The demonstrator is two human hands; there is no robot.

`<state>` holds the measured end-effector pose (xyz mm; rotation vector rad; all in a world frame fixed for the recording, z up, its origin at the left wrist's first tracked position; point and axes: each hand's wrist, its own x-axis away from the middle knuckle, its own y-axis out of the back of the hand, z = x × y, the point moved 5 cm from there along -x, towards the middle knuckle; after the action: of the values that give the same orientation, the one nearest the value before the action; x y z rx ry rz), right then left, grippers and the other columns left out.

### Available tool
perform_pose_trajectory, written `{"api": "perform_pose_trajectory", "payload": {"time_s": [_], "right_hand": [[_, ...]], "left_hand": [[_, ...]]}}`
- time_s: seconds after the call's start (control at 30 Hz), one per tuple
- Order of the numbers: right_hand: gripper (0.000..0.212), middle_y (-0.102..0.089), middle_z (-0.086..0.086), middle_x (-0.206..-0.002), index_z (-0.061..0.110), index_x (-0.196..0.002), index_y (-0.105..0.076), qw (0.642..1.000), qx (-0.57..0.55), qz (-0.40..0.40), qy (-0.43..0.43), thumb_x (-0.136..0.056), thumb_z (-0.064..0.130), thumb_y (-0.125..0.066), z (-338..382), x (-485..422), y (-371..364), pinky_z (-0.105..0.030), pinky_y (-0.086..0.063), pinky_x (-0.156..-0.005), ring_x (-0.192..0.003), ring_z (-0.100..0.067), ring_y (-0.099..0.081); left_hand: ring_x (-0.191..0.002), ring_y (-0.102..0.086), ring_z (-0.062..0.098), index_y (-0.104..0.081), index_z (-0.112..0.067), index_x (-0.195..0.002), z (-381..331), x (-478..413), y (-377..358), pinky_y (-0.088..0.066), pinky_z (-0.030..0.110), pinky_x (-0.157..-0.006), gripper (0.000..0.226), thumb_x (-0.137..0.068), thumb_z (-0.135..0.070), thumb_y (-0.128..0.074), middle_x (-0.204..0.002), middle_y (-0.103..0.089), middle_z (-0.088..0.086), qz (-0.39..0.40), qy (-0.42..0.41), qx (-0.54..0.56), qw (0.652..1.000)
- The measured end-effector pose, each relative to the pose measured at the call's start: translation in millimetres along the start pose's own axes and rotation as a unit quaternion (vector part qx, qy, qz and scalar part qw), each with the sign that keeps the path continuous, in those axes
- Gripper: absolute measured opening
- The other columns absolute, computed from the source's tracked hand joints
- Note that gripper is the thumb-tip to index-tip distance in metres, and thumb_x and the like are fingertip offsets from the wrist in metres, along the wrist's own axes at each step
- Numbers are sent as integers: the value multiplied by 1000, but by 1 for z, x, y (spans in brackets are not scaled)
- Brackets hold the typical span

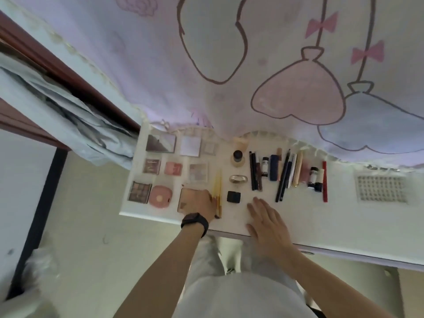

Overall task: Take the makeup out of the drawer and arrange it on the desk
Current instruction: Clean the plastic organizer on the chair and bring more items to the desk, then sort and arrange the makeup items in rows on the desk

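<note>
Now | left hand [203, 204] at yellow sticks [218, 184], its 2 o'clock, grip unclear | right hand [267, 222] flat, released | sticks likely light, stiff, roll-prone: pinch mid-shaft

White desk [344, 221] carrying makeup in sorted groups.

- **Left part:** nine flat cases lying in three rows.
  - Back: mirror compact [160, 143], white square case [190, 146], clear case [209, 148].
  - Middle: small brown palette [151, 166], pink compact [173, 168], pale palette [198, 172].
  - Front: eyeshadow palette [139, 192], round pink compact [160, 196], tan palette [190, 198].
- Yellow brushes [218, 189] lying just right of tan palette.
- Dark-capped bottle [237, 158], silver oval case [238, 179], black square compact [233, 196] sitting in column.
- Pencils and tubes [284, 173] lying side by side, red stick [324, 181] ending row.
- Perforated mat [382, 188] lying far right.
</note>
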<state>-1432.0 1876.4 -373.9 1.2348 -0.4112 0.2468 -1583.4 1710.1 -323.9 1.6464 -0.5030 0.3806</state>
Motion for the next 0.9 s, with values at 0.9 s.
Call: {"api": "perform_pose_trajectory", "payload": {"time_s": [0.9], "right_hand": [[67, 14, 6, -168, 22, -163, -3, 996, -13, 28, 84, -106, 48, -28, -19, -7, -4, -36, 1, -127, -154, -13, 12]], "left_hand": [[-112, -53, 30, -49, -22, -128, 1, 39, -33, -49, 41, -67, 31, -97, -25, -49, -124, -51, 6, -32, -42, 53, 997]]}}
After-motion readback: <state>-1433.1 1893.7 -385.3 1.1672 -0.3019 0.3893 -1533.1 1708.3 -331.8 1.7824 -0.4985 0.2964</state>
